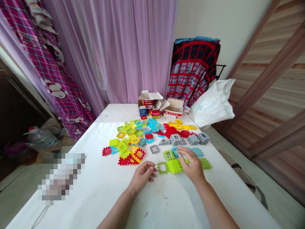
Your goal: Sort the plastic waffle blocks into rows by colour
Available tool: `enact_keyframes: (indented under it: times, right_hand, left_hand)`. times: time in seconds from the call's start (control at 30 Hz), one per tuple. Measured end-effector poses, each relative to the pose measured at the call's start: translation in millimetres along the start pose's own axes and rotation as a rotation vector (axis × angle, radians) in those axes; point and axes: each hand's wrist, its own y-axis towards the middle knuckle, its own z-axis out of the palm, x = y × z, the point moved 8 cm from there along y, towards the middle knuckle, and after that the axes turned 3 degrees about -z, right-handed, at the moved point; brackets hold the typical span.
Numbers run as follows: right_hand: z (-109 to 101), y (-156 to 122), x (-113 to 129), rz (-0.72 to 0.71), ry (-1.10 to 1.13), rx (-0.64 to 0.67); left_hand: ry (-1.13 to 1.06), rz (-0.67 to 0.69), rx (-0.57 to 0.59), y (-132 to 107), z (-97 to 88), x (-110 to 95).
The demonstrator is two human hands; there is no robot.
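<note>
My left hand [143,174] rests low over the white table, its fingers loosely bent and a little apart, with nothing visible in it. Just right of it lies a green square frame piece [162,167] with notched edges. My right hand [192,163] is over the green pieces, thumb and fingers apart and curved downward. Beside its thumb is a stack of solid green squares [174,166]; another green frame [169,155] lies behind. More green pieces [206,163] and light blue pieces [198,152] show to its right. The hand partly hides what lies under it.
A mixed heap of interlocking pieces [130,128] spreads across the middle. Red pieces [171,130] and grey pieces [175,139] lie behind my right hand. Opened small boxes [173,109] stand at the back, near a white bag [214,103]. A blurred-out object [63,178] lies left.
</note>
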Motion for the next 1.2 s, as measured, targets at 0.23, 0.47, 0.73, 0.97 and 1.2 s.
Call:
enact_keyframes:
  times: [0.23, 0.47, 0.73, 0.97, 1.2]
  right_hand:
    - [5.6, -23.9, 12.3, -0.014, -0.009, -0.205]
    - [0.4, -31.0, -8.2, 0.072, -0.038, -0.245]
    - [2.6, -33.5, -2.6, 0.028, -0.038, -0.250]
    - [3.3, -36.9, -1.8, -0.056, -0.057, -0.285]
    - [5.2, -36.1, -1.0, -0.044, -0.054, -0.275]
  left_hand:
    - [0.118, 0.113, -0.165, -6.4, -50.9, -30.0]
    - [0.967, 0.172, -0.740, -15.7, -165.7, -106.7]
    - [1.247, 0.007, -0.696, 5.1, -180.3, -102.8]
    - [1.241, -0.056, -0.688, 15.4, -180.6, -98.6]
    - [0.982, -0.039, -0.701, 13.9, -187.9, -99.9]
